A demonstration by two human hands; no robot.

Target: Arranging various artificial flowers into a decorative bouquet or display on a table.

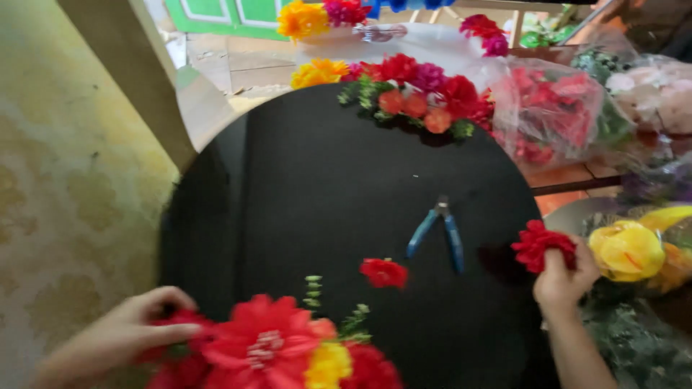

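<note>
A round black board (324, 194) fills the middle of the view. My left hand (126, 331) rests on a cluster of red and yellow artificial flowers (281, 349) at the board's near edge, fingers pressed on a red bloom. My right hand (566, 277) holds a small red flower (540, 245) at the board's right edge. A single red flower (384, 272) lies loose on the board. Blue-handled pliers (438, 230) lie open near the middle right. Another flower cluster (418, 97) in red, orange and pink sits on the far edge.
Plastic bags of red flowers (555, 112) and pale flowers (652, 94) lie at the right. Yellow flowers (627, 248) and dark foliage (634, 338) sit beside my right hand. More yellow and pink blooms (317, 16) lie at the back. A yellowish patterned surface (65, 187) is at the left.
</note>
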